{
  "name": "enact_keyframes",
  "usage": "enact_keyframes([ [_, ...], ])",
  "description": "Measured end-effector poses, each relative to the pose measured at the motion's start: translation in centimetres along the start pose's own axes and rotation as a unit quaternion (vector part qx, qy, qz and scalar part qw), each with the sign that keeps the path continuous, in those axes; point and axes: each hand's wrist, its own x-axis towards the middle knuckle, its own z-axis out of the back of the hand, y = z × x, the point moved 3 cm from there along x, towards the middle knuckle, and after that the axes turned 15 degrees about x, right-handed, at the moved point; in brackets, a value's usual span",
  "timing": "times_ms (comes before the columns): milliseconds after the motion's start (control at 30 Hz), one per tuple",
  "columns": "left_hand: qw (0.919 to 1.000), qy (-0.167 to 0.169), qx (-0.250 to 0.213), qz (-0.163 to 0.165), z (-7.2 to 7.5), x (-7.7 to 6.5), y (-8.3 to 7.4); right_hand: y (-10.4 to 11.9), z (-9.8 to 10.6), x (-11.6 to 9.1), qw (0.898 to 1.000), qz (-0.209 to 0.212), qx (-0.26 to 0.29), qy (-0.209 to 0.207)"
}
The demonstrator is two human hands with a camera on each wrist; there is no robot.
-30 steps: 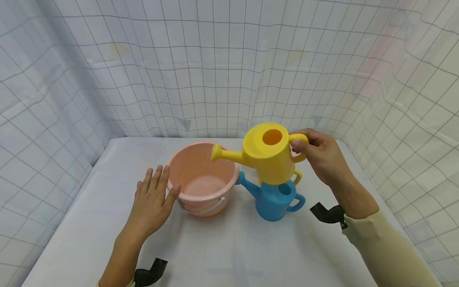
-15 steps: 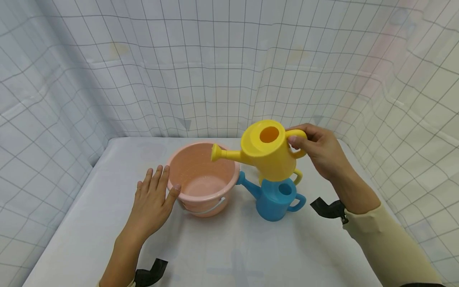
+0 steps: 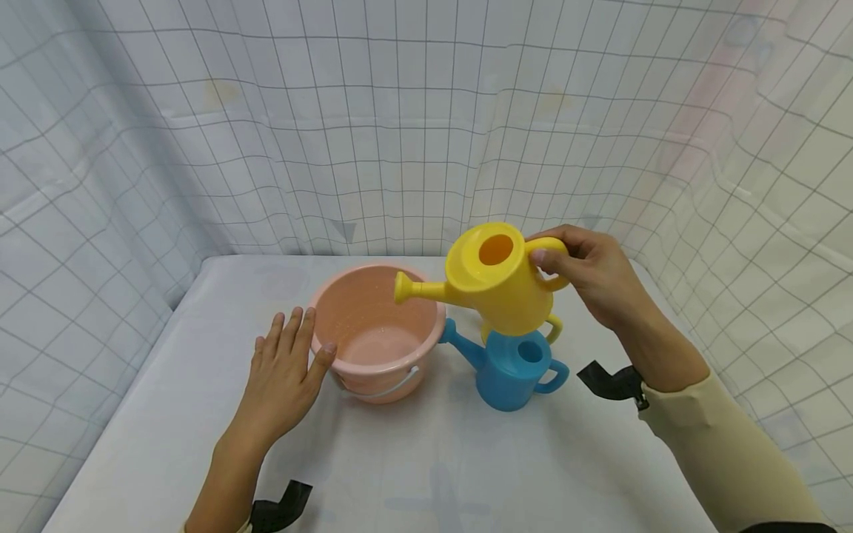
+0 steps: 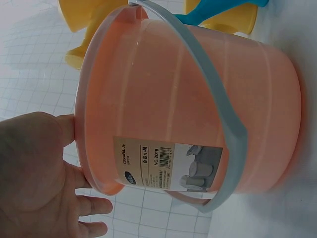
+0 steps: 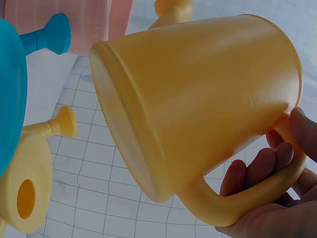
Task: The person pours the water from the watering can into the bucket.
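My right hand [image 3: 596, 277] grips the handle of a yellow watering can [image 3: 489, 277], fingers curled through the loop. The can is raised and tilted, its spout reaching over the right rim of a pink bucket [image 3: 378, 367]. My left hand [image 3: 283, 377] has its fingers straight, with fingertips and thumb at the bucket's left rim. In the left wrist view the bucket shows a grey-blue bail handle [image 4: 218, 94] and a printed label [image 4: 166, 163]. Below the raised can stands a blue watering can [image 3: 508, 377]. A second yellow watering can [image 5: 29, 183], paler, stands behind it, mostly hidden in the head view.
All the things stand on a white-covered table [image 3: 400, 466]. White grid-patterned curtains [image 3: 426, 133] hang at the back and both sides. The blue can's spout ends right beside the bucket's right side.
The right hand has moved slightly up and left, and the yellow watering can in it has tilted a little more toward its spout. The left hand and bucket stay put.
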Motion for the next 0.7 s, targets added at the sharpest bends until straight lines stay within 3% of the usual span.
enact_keyframes([
  [700,1.0000,-0.005,0.007,-0.002,-0.11,0.01,0.08,0.83,-0.44,0.51,0.999,-0.010,-0.053,0.001],
])
